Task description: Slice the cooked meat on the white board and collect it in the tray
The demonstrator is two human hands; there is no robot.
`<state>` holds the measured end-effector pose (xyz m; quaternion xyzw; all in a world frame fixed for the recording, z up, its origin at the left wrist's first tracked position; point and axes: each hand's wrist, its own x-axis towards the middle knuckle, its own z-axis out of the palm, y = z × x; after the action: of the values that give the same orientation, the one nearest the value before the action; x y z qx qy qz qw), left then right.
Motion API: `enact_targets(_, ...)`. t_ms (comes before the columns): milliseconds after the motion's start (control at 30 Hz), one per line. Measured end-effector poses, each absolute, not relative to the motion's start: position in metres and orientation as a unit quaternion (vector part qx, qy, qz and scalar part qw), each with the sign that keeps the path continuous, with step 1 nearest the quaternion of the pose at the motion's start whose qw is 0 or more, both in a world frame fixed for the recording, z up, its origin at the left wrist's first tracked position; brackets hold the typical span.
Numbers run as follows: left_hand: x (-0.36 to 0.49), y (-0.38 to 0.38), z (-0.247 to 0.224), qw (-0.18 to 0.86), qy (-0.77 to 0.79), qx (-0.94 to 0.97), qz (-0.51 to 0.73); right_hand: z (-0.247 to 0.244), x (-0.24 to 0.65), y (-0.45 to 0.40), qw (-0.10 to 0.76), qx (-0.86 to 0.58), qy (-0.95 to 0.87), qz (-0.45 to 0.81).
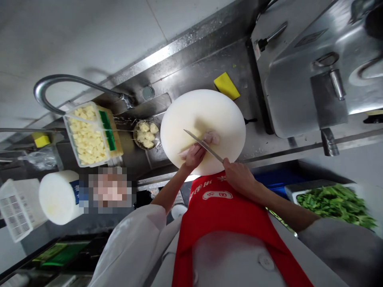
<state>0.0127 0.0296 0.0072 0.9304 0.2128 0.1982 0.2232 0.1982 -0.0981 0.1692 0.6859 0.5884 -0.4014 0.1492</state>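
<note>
On a round white cutting board (185,111) lies pale pink raw meat (213,138); a paler end of it (184,154) shows on the other side of my left hand (195,154). The fingers of that hand are curled down on the meat, holding it against the board. My right hand (239,175) is closed round the handle of a kitchen knife (201,143). Its long blade slants across the meat, right beside my left fingertips, with the tip pointing up and left. Whether the edge has entered the meat is hard to tell.
Left of the board are a wire strainer with peeled pale chunks (146,134), a clear tub of cut pale pieces (88,135) and a curved tap (74,79). A yellow sponge (226,85) lies behind the board. Leafy greens (335,203) fill a container at lower right.
</note>
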Motion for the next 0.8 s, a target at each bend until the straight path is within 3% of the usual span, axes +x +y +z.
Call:
enact_targets(667, 0.012, 0.030, 0.009, 0.233, 0.212, 0.929, 0.195, 0.165, 0.199, -0.115, 0.169, 0.688, 0.551, -0.441)
enact_targets(800, 0.012, 0.030, 0.013, 0.234, 0.229, 0.927, 0.182, 0.140, 0.185, -0.076, 0.109, 0.693, 0.580, -0.414)
